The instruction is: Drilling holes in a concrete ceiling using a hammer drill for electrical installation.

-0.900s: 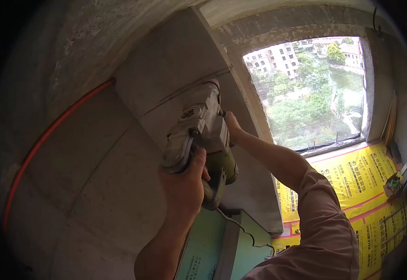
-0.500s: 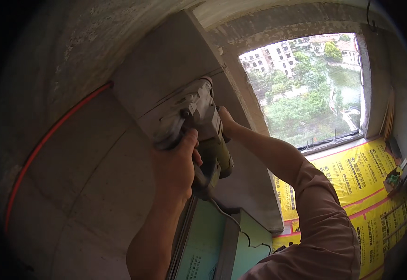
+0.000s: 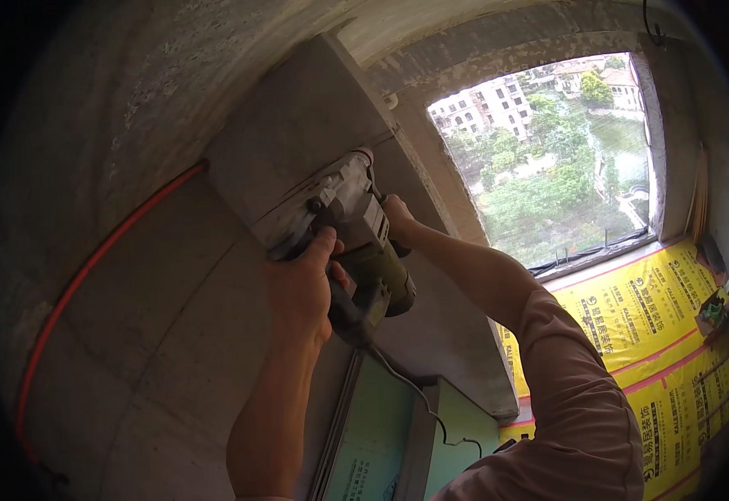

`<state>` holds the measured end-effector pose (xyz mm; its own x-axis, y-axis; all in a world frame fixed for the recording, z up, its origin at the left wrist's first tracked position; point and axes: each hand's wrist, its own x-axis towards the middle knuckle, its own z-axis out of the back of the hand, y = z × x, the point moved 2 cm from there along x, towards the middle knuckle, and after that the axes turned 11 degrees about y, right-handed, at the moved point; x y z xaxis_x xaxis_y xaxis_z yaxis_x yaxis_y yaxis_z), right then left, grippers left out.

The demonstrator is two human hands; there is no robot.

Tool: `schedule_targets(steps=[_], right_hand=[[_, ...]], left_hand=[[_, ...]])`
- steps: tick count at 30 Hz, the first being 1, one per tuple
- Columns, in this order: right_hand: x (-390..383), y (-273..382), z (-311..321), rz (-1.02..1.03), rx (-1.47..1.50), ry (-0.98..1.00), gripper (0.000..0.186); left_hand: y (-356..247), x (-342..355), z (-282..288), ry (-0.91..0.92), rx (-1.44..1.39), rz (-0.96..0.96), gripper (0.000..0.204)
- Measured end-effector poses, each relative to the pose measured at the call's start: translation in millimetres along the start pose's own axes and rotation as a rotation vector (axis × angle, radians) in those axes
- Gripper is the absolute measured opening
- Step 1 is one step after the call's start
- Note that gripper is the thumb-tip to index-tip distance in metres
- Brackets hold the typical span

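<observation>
With both hands I hold a wall chaser [image 3: 356, 209], a power tool with a grey metal guard and an olive-green motor body, against a grey concrete wall [image 3: 297, 108]. My left hand [image 3: 302, 284] wraps round its dark handle on the left. On the far side my right hand [image 3: 398, 219] is closed round a grip, most of which is hidden behind the fingers. Dark cut lines [image 3: 297, 190] run along the wall on both sides of the guard. The blade cannot be seen. From the tool's lower end hangs a power cord [image 3: 398, 376].
An orange hose [image 3: 88, 263] curves down the wall at left. Green boards [image 3: 368, 430] stand below the tool. At right is a large window [image 3: 548, 159], with yellow printed sheeting [image 3: 623, 317] and red tape under it. Some clutter [image 3: 713, 309] lies near the right edge.
The wall chaser and both hands have shifted slightly left along the cut line. My view has moved a little. Both hands keep their hold.
</observation>
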<state>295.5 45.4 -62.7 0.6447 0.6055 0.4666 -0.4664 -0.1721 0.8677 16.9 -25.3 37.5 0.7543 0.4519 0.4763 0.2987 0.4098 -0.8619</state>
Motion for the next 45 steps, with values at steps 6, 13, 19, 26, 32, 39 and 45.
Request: schedule_targets(steps=[6,13,19,26,32,39,45], right_hand=[[6,-2,1,0.121,-0.048,0.007,0.040],[22,-12,0,0.123,-0.180,0.001,0.041],[57,-53,0,0.161,-0.285,-0.013,0.044],[48,-32,-4,0.214,-0.069,0.012,0.039],[40,-25,3,0.293,-0.228,0.010,0.041],[40,-17,10,0.094,-0.223,0.052,0.049],[25,-6,-1,-0.015,-0.200,0.087,0.048]], left_hand=[[18,2,-1,-0.037,-0.019,-0.041,0.011],[43,5,-3,-0.049,-0.076,-0.037,0.005],[73,5,-7,-0.025,-0.111,-0.140,0.008],[80,6,-8,-0.045,-0.067,-0.188,0.009],[62,13,-11,-0.021,-0.083,-0.178,0.009],[29,18,-1,-0.072,-0.140,-0.038,0.009],[33,13,14,-0.077,-0.062,-0.053,0.007]])
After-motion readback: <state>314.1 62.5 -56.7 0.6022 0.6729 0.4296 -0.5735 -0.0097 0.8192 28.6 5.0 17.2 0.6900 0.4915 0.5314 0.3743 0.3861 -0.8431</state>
